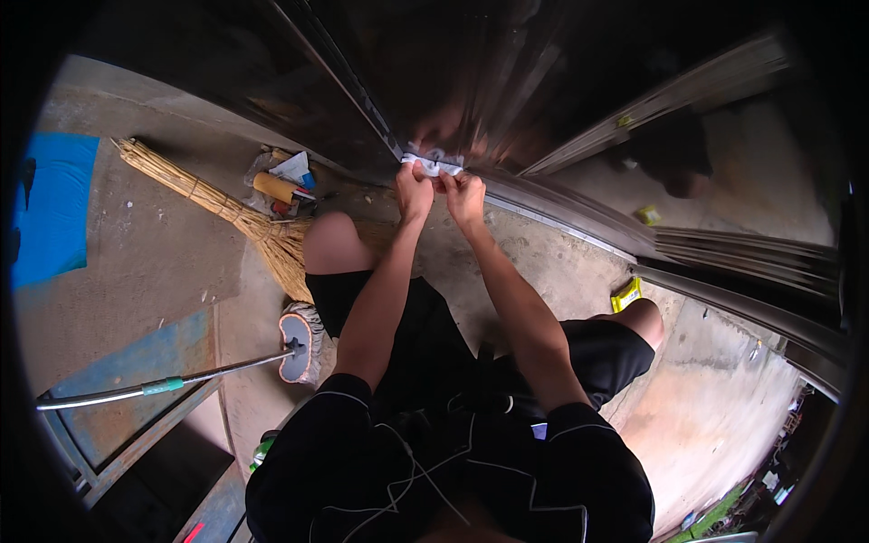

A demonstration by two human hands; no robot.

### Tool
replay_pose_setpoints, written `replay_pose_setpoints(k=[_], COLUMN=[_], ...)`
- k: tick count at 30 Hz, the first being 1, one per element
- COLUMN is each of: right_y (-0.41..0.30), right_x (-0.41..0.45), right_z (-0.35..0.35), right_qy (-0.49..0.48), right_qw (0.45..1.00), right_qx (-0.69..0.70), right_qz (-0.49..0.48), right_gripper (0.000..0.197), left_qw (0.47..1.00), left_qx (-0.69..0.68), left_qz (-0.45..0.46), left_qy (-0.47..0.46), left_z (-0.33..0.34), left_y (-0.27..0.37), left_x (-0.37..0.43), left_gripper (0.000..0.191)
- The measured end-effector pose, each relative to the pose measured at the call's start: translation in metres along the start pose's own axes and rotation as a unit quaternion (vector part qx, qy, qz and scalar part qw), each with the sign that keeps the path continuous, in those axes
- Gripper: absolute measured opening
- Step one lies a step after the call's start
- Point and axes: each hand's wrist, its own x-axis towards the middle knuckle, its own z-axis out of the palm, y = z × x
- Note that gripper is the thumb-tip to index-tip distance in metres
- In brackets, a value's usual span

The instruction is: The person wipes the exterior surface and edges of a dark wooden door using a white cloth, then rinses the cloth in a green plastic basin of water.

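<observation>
Between both hands I hold a crumpled white wipe or cloth (433, 165), close against the lower part of a dark glossy door panel (502, 102). My left hand (414, 189) pinches its left end between thumb and fingers. The right end is gripped by my right hand (462, 193), whose thumb lies on top. A blurred reflection of the hands shows in the panel just above. To the left of the wipe, a vertical metal edge strip (366, 102) runs down the panel. Whether the wipe is pressed on the panel is hard to tell.
On the concrete floor at left lie a straw broom (224, 203), a brown cardboard roll (275, 188) and a blue sheet (58, 207). A mop head (299, 346) with a metal pole sits nearer me. A yellow packet (626, 295) rests by my right knee, beside the metal sill (543, 220).
</observation>
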Motion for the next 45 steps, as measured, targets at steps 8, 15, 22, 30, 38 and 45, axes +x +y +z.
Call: replay_pose_setpoints(k=[8,15,22,30,38,45], right_y=[-0.103,-0.012,0.037,0.022,0.050,0.053], right_x=[-0.013,0.000,0.009,-0.013,-0.036,-0.012], right_z=[-0.018,0.015,0.022,-0.030,-0.112,-0.045], right_qy=[0.050,0.088,0.076,0.077,0.128,0.056], right_qw=[0.997,0.994,0.997,0.996,0.991,0.998], right_qx=[0.003,-0.040,-0.023,0.000,0.041,0.008], right_qz=[-0.054,-0.057,-0.002,0.034,0.025,0.020], right_gripper=[0.026,0.028,0.025,0.025,0.025,0.023], left_qw=[0.983,0.999,0.997,0.997,0.951,0.981], left_qx=[-0.045,-0.009,0.048,-0.002,-0.035,0.058], left_qz=[0.158,0.034,-0.016,0.055,0.215,0.026], left_qy=[0.085,0.034,-0.054,-0.062,-0.221,-0.183], left_z=[-0.066,-0.009,0.032,0.034,0.061,0.047], left_y=[0.073,0.013,-0.022,0.004,0.032,-0.011], left_x=[-0.007,-0.008,0.002,-0.021,-0.053,-0.020], left_gripper=[0.021,0.024,0.023,0.019,0.026,0.023])
